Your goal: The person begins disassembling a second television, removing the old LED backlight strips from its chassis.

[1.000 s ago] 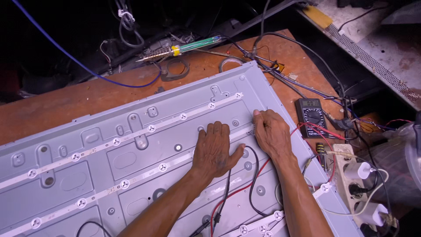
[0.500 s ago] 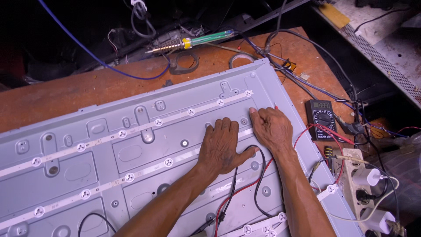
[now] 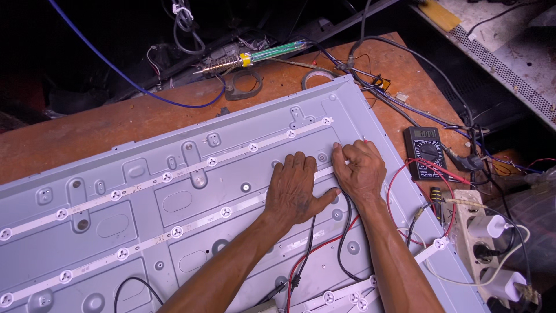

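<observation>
Flat on the wooden bench point(image 3: 87, 130) lies the grey TV backlight panel point(image 3: 174, 203). My left hand point(image 3: 295, 188) presses spread on the middle LED strip point(image 3: 191, 223); right hand point(image 3: 360, 168) pinches the strip's end just beside it. Multimeter point(image 3: 425, 152) sits nr the panel's rt edge.

The one head camera looks steeply down from close above the grey metal panel point(image 3: 174, 197) on the wooden bench point(image 3: 87, 124). Both forearms enter from the bottom edge.

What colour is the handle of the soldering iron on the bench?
Translucent green with a yellow collar, seen in the head view.
</observation>
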